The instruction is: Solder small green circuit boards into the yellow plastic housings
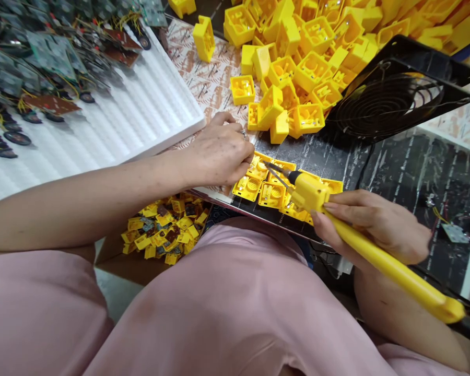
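Observation:
My right hand [376, 222] is wrapped around a yellow soldering iron [395, 274]. The iron's thin metal tip points left, over small open yellow plastic casings [272, 194] laid in two rows at the table's edge. Metal contacts and round speaker grilles show inside some of them. At the left end of these rows is my left hand [223, 151], with its fingers curled in beside the upper-left casing. Its fingertips are partly hidden, so what they pinch cannot be made out. The right hand and the iron cover part of the rows' right end.
A large pile of yellow casings [317, 68] lies at the back, next to a black fan [391, 99]. White ridged foam [141, 115] at left bears many wired circuit boards [55, 57]. Below the table's edge stands a cardboard box [121, 266] of filled casings. A loose board [454, 233] lies right.

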